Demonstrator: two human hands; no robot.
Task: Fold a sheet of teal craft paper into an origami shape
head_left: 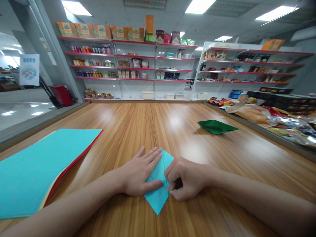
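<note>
A light-blue sheet of folded paper [158, 200] lies on the wooden table, shaped like a diamond with creases running across it. My left hand [140, 171] rests flat over its left side, fingers stretched out and the thumb on the paper's middle. At the right edge, my right hand [184, 177] is curled, with thumb and index finger pinching the paper's lower right edge. Part of the paper is hidden beneath both hands. Farther off to the right sits a green folded paper piece [217, 127], pointed at both ends.
A stack of coloured paper [49, 158], blue on top with cream and red below, lies at the left. Packaged snacks [259, 115] are piled beyond the table's right edge. Shelves [138, 79] of goods stand behind the wooden table [123, 121].
</note>
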